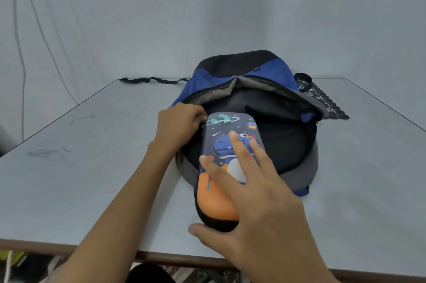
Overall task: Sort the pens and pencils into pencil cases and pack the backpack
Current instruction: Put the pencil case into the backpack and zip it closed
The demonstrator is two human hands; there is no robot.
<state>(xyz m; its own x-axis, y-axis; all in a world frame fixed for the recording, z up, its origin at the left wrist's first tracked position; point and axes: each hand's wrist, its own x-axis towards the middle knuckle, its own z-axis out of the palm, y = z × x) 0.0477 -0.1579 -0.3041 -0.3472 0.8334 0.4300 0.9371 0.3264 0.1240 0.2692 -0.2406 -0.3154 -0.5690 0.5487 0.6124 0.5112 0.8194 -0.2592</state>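
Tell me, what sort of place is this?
Probably a makeshift recording corner rather than a lived-in room: a plain white sheet hangs as a backdrop behind a scuffed grey table, where a backpack lies open with a pencil case held at its mouth.

Fingertips of the left hand (pixel 182 124) are hidden behind the pencil case (pixel 227 125) at the backpack (pixel 253 68) mouth.

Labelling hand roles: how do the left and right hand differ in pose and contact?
The left hand curls its fingers on the backpack at its opening rim; the right hand lays straight, spread fingers on the pencil case. The left hand is farther away, at the opening's left edge; the right hand is nearer, thumb at the case's near end. Both are bare.
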